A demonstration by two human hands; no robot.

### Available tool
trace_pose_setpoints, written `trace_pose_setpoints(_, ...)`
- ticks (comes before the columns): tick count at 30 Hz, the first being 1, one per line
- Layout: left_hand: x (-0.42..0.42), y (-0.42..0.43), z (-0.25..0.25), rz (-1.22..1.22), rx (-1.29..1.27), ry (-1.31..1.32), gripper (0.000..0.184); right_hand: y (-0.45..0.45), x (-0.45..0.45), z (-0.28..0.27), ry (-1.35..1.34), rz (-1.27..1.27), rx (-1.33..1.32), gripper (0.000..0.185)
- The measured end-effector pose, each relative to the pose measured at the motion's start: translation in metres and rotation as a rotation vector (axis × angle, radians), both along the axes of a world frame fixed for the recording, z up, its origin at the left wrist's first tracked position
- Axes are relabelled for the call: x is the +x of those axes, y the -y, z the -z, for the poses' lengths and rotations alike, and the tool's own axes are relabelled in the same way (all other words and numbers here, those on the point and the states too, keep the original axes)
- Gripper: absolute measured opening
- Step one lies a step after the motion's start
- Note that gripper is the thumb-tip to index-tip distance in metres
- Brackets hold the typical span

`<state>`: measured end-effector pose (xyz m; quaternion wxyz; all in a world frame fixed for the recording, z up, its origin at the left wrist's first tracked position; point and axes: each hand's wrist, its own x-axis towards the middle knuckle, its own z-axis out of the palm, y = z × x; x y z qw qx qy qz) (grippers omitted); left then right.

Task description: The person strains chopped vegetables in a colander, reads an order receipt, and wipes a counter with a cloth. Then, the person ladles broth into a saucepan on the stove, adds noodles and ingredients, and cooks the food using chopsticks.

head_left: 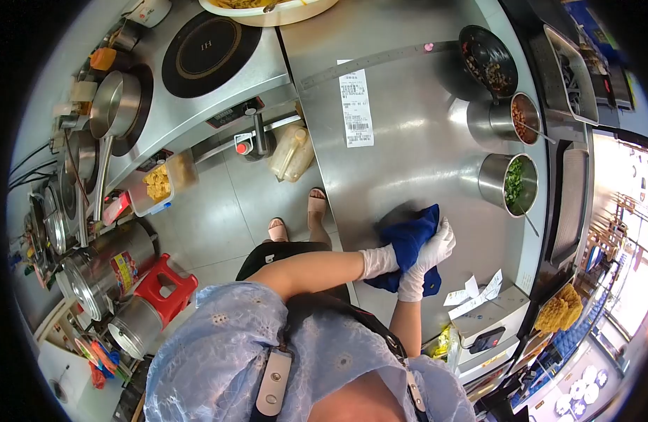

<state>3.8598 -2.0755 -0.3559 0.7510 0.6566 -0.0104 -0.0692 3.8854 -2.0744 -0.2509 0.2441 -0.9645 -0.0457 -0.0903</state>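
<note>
Both my hands wear white gloves and are at a dark blue cloth (411,235) over the front part of the steel counter (394,169). The cloth covers the fingers of my left hand (380,261); only the glove's wrist and back show. My right hand (436,247) has its fingers bent around the cloth from the right side. A lower fold of the cloth hangs between the two wrists. Farther up the counter lies a long printed receipt (356,105), beside a flat metal strip (380,62).
Along the counter's right side stand a black pan (488,63), a steel pot of brown bits (503,119) and one of chopped greens (496,176). Paper slips (478,294) lie near a white box. Left are an induction hob (210,53), a saucepan (115,105) and a red stool (166,288).
</note>
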Motion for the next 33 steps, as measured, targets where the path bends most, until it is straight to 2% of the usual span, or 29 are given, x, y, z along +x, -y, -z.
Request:
trace_pose_setpoints(1,-0.001,0.003,-0.004,-0.012,0.019,-0.004,0.020,-0.003,0.000,0.003,-0.180,0.143,0.063,0.024)
trace_pose_setpoints(2,0.001,0.006,-0.009,-0.022,0.036,-0.010,0.020,-0.001,-0.003,0.005,-0.181,0.142,0.063,0.024)
trace_pose_setpoints(4,-0.008,0.005,-0.012,-0.041,0.070,-0.022,0.020,0.009,-0.012,0.008,-0.044,-0.179,-0.342,0.039)
trace_pose_setpoints(5,-0.006,0.002,-0.013,-0.051,0.087,-0.025,0.021,0.012,-0.013,0.010,-0.043,-0.179,-0.342,0.039)
trace_pose_setpoints(7,0.020,0.000,-0.016,-0.070,0.119,-0.034,0.021,0.013,-0.016,0.008,-0.233,-0.139,-0.122,0.049)
trace_pose_setpoints(8,0.018,-0.002,-0.016,-0.080,0.132,-0.039,0.021,0.016,-0.018,0.006,-0.234,-0.140,-0.126,0.049)
trace_pose_setpoints(10,0.021,-0.010,-0.015,-0.101,0.165,-0.052,0.022,0.014,-0.022,-0.011,-0.050,-0.444,-0.129,0.048)
trace_pose_setpoints(11,0.022,-0.014,-0.016,-0.111,0.185,-0.057,0.022,0.015,-0.024,-0.017,-0.122,-0.410,0.034,0.043)
trace_pose_setpoints(12,0.020,-0.015,-0.017,-0.121,0.204,-0.062,0.022,0.012,-0.025,-0.023,-0.121,-0.411,0.036,0.043)
trace_pose_setpoints(14,0.028,-0.016,-0.020,-0.141,0.240,-0.072,0.023,0.006,-0.028,-0.035,-0.443,-0.103,1.115,0.042)
trace_pose_setpoints(15,0.020,-0.016,-0.021,-0.149,0.257,-0.078,0.023,0.003,-0.024,-0.042,-0.593,-0.140,1.252,0.042)
trace_pose_setpoints(16,0.022,-0.015,-0.024,-0.157,0.275,-0.083,0.023,0.003,-0.025,-0.034,-0.695,0.386,1.623,0.045)
trace_pose_setpoints(18,0.016,-0.020,-0.025,-0.173,0.311,-0.089,0.024,0.010,-0.034,-0.012,-0.696,0.322,1.288,0.051)
trace_pose_setpoints(19,0.021,-0.024,-0.026,-0.184,0.327,-0.093,0.024,-0.003,-0.034,-0.021,-0.682,0.441,1.399,0.051)
trace_pose_setpoints(20,0.022,-0.024,-0.029,-0.197,0.345,-0.100,0.024,0.006,-0.036,-0.005,-0.738,0.029,1.330,0.055)
trace_pose_setpoints(22,0.025,-0.017,-0.036,-0.215,0.378,-0.117,0.025,-0.016,-0.037,-0.034,-0.741,0.053,1.143,0.058)
trace_pose_setpoints(23,0.020,-0.016,-0.036,-0.222,0.395,-0.123,0.025,-0.016,-0.036,-0.031,-0.741,0.055,1.142,0.058)
trace_pose_setpoints(26,0.009,-0.013,-0.043,-0.245,0.436,-0.135,0.026,-0.019,-0.029,-0.030,-0.379,-0.433,0.597,0.057)
trace_pose_setpoints(28,0.009,-0.009,-0.051,-0.263,0.472,-0.144,0.027,-0.012,-0.011,-0.026,-0.398,-0.602,0.587,0.053)
trace_pose_setpoints(29,-0.004,-0.013,-0.051,-0.270,0.490,-0.149,0.027,-0.012,-0.008,-0.023,-0.487,-0.476,0.705,0.051)
trace_pose_setpoints(30,0.024,-0.012,-0.054,-0.278,0.509,-0.152,0.027,-0.014,-0.005,-0.025,-0.460,-0.439,0.839,0.062)
trace_pose_setpoints(32,0.015,-0.013,-0.058,-0.299,0.541,-0.161,0.028,-0.011,-0.007,-0.038,-0.515,-0.283,1.043,0.058)
trace_pose_setpoints(33,0.007,-0.012,-0.062,-0.309,0.557,-0.165,0.028,0.005,-0.010,-0.024,-0.290,-0.182,0.886,0.049)
